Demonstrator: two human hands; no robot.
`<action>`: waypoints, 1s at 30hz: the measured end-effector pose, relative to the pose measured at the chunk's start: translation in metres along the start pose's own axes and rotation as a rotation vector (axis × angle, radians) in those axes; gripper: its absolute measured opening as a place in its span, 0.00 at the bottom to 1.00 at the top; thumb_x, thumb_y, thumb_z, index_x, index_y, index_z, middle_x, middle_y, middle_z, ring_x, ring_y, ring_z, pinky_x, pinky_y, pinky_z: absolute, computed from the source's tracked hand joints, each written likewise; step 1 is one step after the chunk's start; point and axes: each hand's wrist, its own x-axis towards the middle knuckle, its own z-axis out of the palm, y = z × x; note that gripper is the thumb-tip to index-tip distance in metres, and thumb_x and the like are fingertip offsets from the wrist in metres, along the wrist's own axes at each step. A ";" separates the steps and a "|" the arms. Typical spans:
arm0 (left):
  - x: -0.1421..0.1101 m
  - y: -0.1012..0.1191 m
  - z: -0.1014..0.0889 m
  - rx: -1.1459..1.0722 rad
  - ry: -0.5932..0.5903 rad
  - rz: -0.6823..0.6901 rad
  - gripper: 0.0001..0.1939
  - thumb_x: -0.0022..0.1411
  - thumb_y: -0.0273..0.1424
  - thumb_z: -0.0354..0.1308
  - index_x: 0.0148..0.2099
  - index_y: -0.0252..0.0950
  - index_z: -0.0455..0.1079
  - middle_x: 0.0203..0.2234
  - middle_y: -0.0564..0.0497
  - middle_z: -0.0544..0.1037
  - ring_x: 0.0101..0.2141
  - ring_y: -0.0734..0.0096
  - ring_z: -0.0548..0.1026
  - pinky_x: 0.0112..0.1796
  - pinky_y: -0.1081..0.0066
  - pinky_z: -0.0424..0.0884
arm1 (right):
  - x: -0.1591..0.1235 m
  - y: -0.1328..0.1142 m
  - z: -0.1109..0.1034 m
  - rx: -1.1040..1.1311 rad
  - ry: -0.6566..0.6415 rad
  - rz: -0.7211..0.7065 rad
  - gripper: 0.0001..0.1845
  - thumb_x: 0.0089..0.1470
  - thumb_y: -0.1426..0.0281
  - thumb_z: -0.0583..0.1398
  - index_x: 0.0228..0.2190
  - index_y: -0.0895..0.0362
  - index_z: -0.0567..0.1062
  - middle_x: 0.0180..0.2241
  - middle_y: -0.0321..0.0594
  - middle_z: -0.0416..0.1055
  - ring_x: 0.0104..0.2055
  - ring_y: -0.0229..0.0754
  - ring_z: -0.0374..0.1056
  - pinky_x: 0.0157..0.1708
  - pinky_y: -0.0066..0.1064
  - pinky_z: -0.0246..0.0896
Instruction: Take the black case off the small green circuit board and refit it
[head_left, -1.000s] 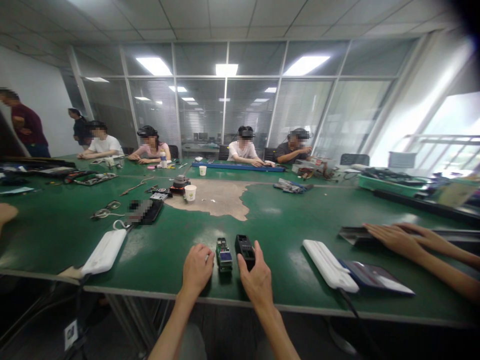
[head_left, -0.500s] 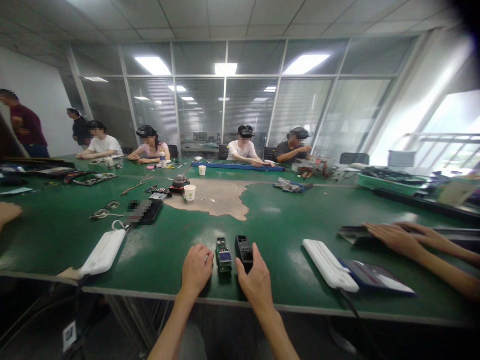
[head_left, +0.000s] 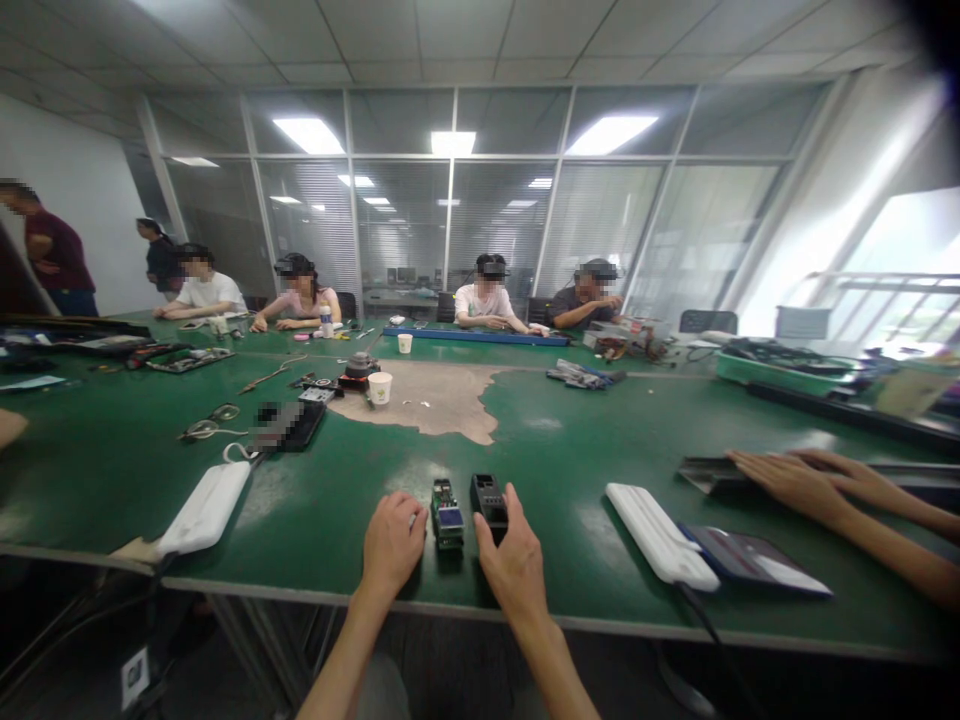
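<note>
My left hand (head_left: 395,540) rests on the green table with its fingers curled in, just left of a bare circuit board. That circuit board (head_left: 448,520) lies lengthwise in front of me, a small bluish screen near its closer end; my left fingers look close to it but apart. To its right lies a black plastic casing (head_left: 487,500) with openings in its face. My right hand (head_left: 516,560) is around the casing's near end, thumb on the left side and fingers along the right. The palm hides part of its near end.
White power packs (head_left: 206,505) with cables lie on both sides. A dark flat pouch (head_left: 754,560) is beside the right one. At right, another person's hands (head_left: 787,485) rest on a long metal channel (head_left: 705,474). Farther back are a paper cup (head_left: 380,388) and gloves (head_left: 581,375).
My hands, the circuit board and the casing stay nearly in place. The view shifts slightly. Across the table, seated people move their arms a little.
</note>
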 end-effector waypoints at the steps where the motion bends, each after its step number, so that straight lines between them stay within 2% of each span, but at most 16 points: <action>1: 0.000 0.000 0.000 0.001 0.004 -0.001 0.13 0.66 0.32 0.47 0.32 0.38 0.71 0.34 0.48 0.73 0.39 0.67 0.69 0.44 0.67 0.64 | 0.002 -0.004 -0.002 0.017 0.009 0.004 0.36 0.57 0.58 0.54 0.61 0.66 0.56 0.57 0.58 0.63 0.57 0.53 0.63 0.55 0.45 0.58; 5: 0.000 0.001 0.000 0.003 0.027 -0.010 0.12 0.65 0.32 0.48 0.32 0.38 0.71 0.33 0.49 0.73 0.38 0.67 0.69 0.43 0.68 0.64 | 0.008 -0.028 -0.010 0.101 0.042 -0.034 0.36 0.57 0.58 0.55 0.61 0.64 0.57 0.56 0.56 0.64 0.58 0.51 0.63 0.56 0.44 0.58; 11: -0.001 0.001 -0.001 -0.006 0.038 -0.016 0.13 0.66 0.32 0.48 0.32 0.38 0.71 0.32 0.49 0.73 0.38 0.68 0.70 0.42 0.68 0.64 | 0.009 -0.062 -0.007 0.135 -0.053 -0.071 0.36 0.58 0.59 0.54 0.62 0.64 0.55 0.56 0.54 0.64 0.58 0.50 0.62 0.56 0.43 0.58; 16: -0.001 0.001 -0.001 -0.008 0.031 -0.018 0.12 0.66 0.33 0.48 0.32 0.38 0.70 0.33 0.49 0.73 0.37 0.68 0.69 0.41 0.69 0.64 | 0.002 -0.067 0.002 0.085 -0.102 -0.067 0.36 0.57 0.61 0.54 0.62 0.65 0.54 0.56 0.56 0.65 0.56 0.52 0.64 0.54 0.44 0.60; 24: -0.002 0.002 -0.002 -0.021 0.030 -0.021 0.13 0.66 0.33 0.47 0.32 0.38 0.71 0.33 0.49 0.73 0.37 0.68 0.69 0.40 0.70 0.63 | 0.002 -0.074 0.009 0.029 -0.073 -0.085 0.36 0.57 0.64 0.53 0.62 0.66 0.54 0.56 0.58 0.64 0.57 0.53 0.63 0.53 0.44 0.60; 30: -0.001 0.003 -0.004 -0.013 0.017 -0.023 0.15 0.66 0.34 0.46 0.32 0.39 0.71 0.33 0.49 0.73 0.37 0.68 0.69 0.41 0.69 0.63 | -0.001 -0.072 0.016 -0.012 -0.108 -0.099 0.36 0.56 0.66 0.54 0.62 0.68 0.54 0.55 0.59 0.65 0.55 0.54 0.65 0.51 0.43 0.62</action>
